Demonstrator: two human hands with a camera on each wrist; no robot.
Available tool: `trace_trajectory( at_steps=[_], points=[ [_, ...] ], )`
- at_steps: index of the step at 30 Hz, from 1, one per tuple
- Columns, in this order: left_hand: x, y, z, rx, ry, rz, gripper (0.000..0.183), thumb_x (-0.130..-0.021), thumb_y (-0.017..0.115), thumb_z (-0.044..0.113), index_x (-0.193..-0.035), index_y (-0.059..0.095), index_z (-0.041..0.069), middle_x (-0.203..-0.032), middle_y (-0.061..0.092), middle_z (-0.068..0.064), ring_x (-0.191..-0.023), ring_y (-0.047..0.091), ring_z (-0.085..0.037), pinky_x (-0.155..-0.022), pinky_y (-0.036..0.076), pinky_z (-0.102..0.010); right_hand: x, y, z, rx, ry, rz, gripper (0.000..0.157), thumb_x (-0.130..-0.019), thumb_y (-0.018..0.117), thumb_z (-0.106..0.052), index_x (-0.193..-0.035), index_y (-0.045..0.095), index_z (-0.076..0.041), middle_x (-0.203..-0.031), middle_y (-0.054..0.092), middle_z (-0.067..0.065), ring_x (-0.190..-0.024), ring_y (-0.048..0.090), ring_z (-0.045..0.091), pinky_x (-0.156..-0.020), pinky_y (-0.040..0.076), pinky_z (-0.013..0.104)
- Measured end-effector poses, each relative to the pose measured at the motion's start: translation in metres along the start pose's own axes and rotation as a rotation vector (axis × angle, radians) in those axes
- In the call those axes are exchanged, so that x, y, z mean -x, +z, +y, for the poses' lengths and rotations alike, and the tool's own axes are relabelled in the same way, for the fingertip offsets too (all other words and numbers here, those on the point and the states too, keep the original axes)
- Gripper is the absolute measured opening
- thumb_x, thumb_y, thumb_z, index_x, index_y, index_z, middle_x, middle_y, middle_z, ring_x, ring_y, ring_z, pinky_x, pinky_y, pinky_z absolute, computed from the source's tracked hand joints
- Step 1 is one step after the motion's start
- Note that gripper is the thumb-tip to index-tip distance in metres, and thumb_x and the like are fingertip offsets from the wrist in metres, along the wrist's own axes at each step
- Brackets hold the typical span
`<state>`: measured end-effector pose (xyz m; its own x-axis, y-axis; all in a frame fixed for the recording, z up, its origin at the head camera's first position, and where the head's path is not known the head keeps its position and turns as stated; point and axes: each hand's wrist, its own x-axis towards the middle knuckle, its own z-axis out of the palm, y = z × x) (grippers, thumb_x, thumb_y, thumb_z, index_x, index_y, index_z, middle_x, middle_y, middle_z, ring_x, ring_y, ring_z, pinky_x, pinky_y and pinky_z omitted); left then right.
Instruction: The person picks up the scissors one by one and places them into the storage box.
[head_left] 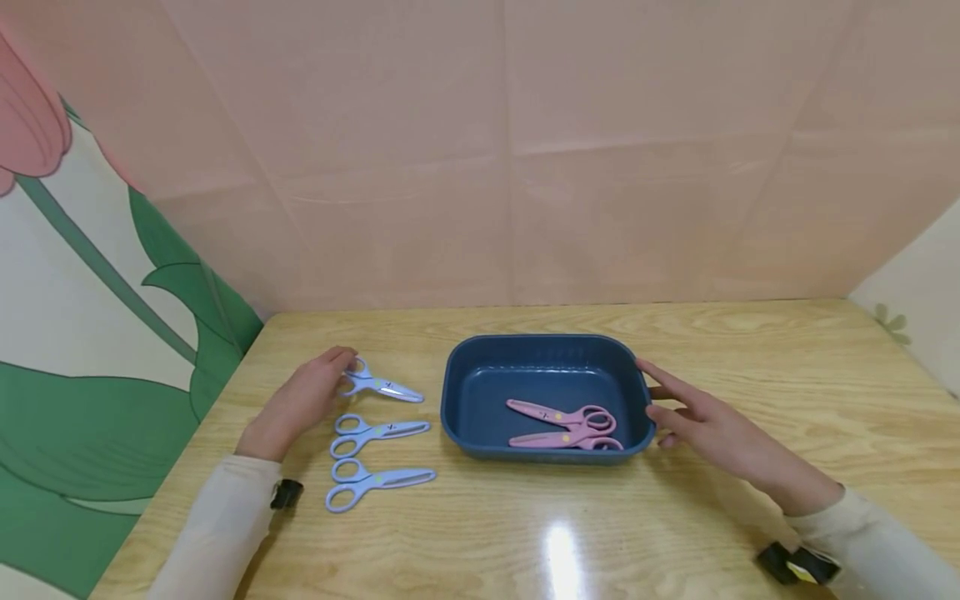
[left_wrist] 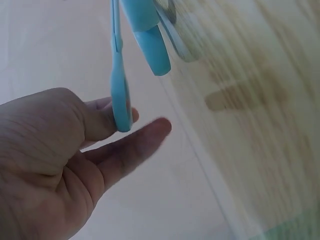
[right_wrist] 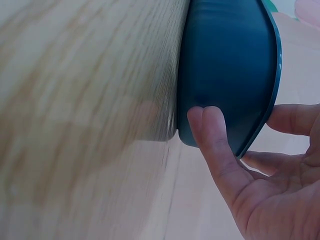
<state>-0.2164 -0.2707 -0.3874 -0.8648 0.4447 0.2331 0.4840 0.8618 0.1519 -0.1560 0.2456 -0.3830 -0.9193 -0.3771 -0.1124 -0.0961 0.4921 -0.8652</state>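
Note:
My left hand (head_left: 306, 396) pinches a handle loop of the farthest blue scissors (head_left: 384, 387), whose blades point right. In the left wrist view, thumb and finger meet at the light-blue handle (left_wrist: 120, 95), with another finger extended below. Nearer me, two more blue scissors, one in the middle (head_left: 382, 431) and one in front (head_left: 386, 478), lie with blades pointing right. My right hand (head_left: 716, 429) touches the right end of a dark blue bin (head_left: 540, 456), fingers spread; fingertips (right_wrist: 214, 122) rest against its outer wall in the right wrist view.
Inside the bin lie pink scissors, one pair farther back (head_left: 558, 415) and one nearer (head_left: 555, 439), blades toward the left. The wooden table (head_left: 465, 533) meets a pink-covered wall (head_left: 510, 208) behind. A flower-patterned panel (head_left: 97, 375) borders the left side.

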Motion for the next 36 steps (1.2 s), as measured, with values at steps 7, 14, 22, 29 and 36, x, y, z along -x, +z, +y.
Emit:
trace_trajectory(
  at_steps=[7, 14, 22, 29, 36],
  points=[
    [-0.0009, 0.0012, 0.0005, 0.007, -0.023, 0.025, 0.024, -0.082, 0.069, -0.016, -0.102, 0.067, -0.003, -0.111, 0.063, -0.016, -0.098, 0.066, -0.03, -0.083, 0.058, -0.041, 0.0006, 0.0004, -0.0005, 0.006, 0.01, 0.0, 0.068, -0.105, 0.049, -0.018, -0.161, 0.011, -0.021, -0.145, 0.038, 0.04, -0.084, 0.069, 0.019, -0.074, 0.059, 0.029],
    [-0.0001, 0.0019, 0.0004, 0.048, -0.059, 0.013, 0.024, -0.083, 0.072, -0.011, -0.104, 0.068, -0.002, -0.113, 0.062, -0.016, -0.1, 0.066, -0.032, -0.085, 0.058, -0.044, 0.0006, -0.0001, -0.0008, 0.013, 0.009, -0.001, 0.068, -0.105, 0.049, -0.017, -0.161, 0.011, -0.021, -0.145, 0.038, 0.04, -0.085, 0.069, 0.02, -0.074, 0.059, 0.029],
    [-0.0012, -0.0004, 0.0034, 0.132, -0.127, -0.009, 0.023, -0.083, 0.075, -0.005, -0.105, 0.07, 0.0, -0.111, 0.061, -0.014, -0.083, 0.07, -0.026, -0.076, 0.06, -0.039, 0.0006, 0.0001, -0.0005, 0.004, 0.011, -0.003, 0.068, -0.105, 0.049, -0.018, -0.161, 0.011, -0.021, -0.145, 0.039, 0.04, -0.083, 0.068, 0.019, -0.074, 0.058, 0.029],
    [-0.0026, -0.0025, 0.0022, 0.147, -0.139, 0.017, 0.02, -0.08, 0.08, 0.0, -0.099, 0.074, 0.003, -0.112, 0.063, -0.013, -0.075, 0.067, -0.019, -0.071, 0.057, -0.035, 0.0001, 0.0003, 0.0003, 0.009, 0.025, -0.007, 0.068, -0.105, 0.049, -0.019, -0.161, 0.01, -0.023, -0.147, 0.037, 0.039, -0.086, 0.068, 0.02, -0.075, 0.058, 0.028],
    [-0.003, -0.0022, 0.0003, 0.147, -0.123, 0.075, 0.019, -0.076, 0.083, 0.001, -0.094, 0.077, 0.004, -0.114, 0.066, -0.011, -0.075, 0.068, -0.019, -0.067, 0.055, -0.03, 0.0001, -0.0003, 0.0002, -0.006, 0.02, -0.009, 0.068, -0.105, 0.049, -0.017, -0.161, 0.011, -0.022, -0.147, 0.036, 0.039, -0.086, 0.068, 0.02, -0.075, 0.058, 0.029]
  ],
)
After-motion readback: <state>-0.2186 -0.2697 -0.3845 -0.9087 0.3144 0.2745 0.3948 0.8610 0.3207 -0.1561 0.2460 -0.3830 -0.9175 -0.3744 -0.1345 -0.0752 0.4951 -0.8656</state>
